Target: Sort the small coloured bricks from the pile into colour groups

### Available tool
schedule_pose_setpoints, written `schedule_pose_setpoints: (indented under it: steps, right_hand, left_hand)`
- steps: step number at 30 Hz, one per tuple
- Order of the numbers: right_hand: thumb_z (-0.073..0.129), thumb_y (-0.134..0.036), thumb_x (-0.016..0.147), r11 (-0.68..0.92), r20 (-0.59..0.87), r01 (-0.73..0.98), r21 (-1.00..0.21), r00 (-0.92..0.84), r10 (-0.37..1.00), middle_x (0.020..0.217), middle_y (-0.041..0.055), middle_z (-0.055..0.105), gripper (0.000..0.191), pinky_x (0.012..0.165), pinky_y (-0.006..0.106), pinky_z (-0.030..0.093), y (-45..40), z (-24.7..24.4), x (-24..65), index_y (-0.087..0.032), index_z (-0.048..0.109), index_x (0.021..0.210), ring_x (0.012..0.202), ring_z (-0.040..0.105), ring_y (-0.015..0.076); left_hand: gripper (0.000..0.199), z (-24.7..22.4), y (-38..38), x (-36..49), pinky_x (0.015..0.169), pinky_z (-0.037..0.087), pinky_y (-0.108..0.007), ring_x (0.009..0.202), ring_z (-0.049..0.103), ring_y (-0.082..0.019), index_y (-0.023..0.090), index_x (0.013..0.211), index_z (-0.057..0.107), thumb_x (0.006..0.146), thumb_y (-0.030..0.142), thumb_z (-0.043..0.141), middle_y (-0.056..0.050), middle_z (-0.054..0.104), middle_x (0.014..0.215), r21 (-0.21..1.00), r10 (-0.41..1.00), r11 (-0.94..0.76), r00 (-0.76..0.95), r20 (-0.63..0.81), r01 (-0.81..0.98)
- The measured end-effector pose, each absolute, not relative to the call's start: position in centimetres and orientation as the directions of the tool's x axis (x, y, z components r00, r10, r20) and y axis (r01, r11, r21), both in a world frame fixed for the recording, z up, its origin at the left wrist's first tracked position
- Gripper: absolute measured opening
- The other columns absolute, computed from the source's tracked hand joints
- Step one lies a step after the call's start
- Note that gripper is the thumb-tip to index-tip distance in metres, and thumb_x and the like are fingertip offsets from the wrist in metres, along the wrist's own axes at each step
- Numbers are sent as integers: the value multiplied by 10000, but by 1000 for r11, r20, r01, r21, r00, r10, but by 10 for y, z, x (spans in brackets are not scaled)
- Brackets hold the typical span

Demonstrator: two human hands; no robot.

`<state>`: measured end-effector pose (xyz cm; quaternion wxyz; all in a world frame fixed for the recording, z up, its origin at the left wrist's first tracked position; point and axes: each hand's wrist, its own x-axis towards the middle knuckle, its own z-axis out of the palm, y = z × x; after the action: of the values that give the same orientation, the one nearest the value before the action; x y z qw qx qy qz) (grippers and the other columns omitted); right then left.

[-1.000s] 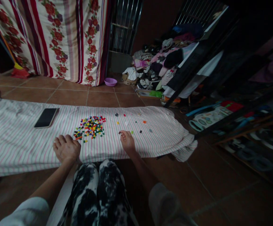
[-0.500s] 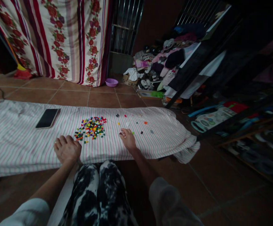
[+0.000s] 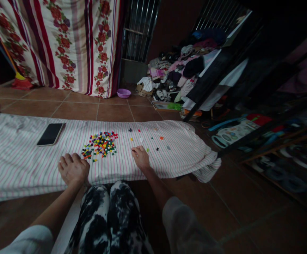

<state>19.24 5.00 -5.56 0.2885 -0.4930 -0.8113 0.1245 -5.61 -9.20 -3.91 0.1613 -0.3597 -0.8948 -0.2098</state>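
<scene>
My left hand [image 3: 74,170] lies on the striped cloth [image 3: 37,173] near its front edge, fingers stretched out, holding nothing. Just beyond it spreads a pile of small coloured beads [image 3: 100,144], in red, yellow, green, orange, blue and white. My right hand [image 3: 142,157] is right of the pile, low over the cloth, thumb and forefinger pinched together. A small dark spot shows at the fingertips; whether it is a bead is unclear. Around that hand lie small separate clusters: a dark grey one [image 3: 130,130], a yellow one [image 3: 131,139], an orange one [image 3: 161,138], a black one [image 3: 157,149] and a grey one [image 3: 168,147].
A phone [image 3: 51,134] lies on the cloth left of the pile. Beyond are a floral curtain [image 3: 76,46], a purple basin [image 3: 123,93] on the tiled floor and heaped clothes [image 3: 179,70]. A dark rack [image 3: 211,91] stands to the right.
The whole view has shifted slightly, so things appear a little further left. My right fingertips have drawn slightly nearer to me; my left hand stays in place on the cloth.
</scene>
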Motion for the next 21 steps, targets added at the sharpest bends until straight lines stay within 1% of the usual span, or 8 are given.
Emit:
schedule_pose_setpoints:
  steps: [5,8,13,17,21]
  right_hand:
    - [521,-163,854,503,395,711,-491,-333,856,955,51,610,188,828,267,481,47,-56,191,-213,678,943,861,608,153]
    - [526,-140,829,505,396,711,-490,-335,855,955,46,610,179,826,262,479,46,-54,191,-212,661,922,866,606,151]
    - [534,-157,832,499,385,707,-501,-334,860,942,31,610,146,817,254,476,46,-53,192,-219,652,891,862,603,143]
    - [531,-156,842,505,386,690,-520,-337,859,956,29,619,170,820,245,478,47,-55,192,-219,664,928,864,608,134]
    - [540,-162,839,494,382,691,-528,-326,865,984,30,624,203,827,244,489,47,-56,192,-235,683,964,869,615,130]
  left_hand:
    - [382,-36,-93,-54,1040,286,-504,1297,365,-348,114,1078,586,814,304,384,-208,526,1239,316,570,633,-702,427,707]
    - [384,-33,-94,-52,1033,291,-498,1290,370,-352,107,1075,588,821,306,380,-210,529,1217,303,577,639,-701,419,707]
    - [377,-31,-96,-51,1009,314,-483,1251,402,-348,107,1041,595,841,314,353,-204,541,1159,272,577,647,-691,435,712]
    - [372,-34,-97,-52,1006,315,-486,1250,405,-346,108,1048,590,832,304,360,-196,540,1143,283,581,637,-688,436,717]
    - [378,-37,-96,-53,1012,315,-495,1266,395,-351,97,1050,591,826,301,366,-215,539,1162,279,583,632,-681,444,723]
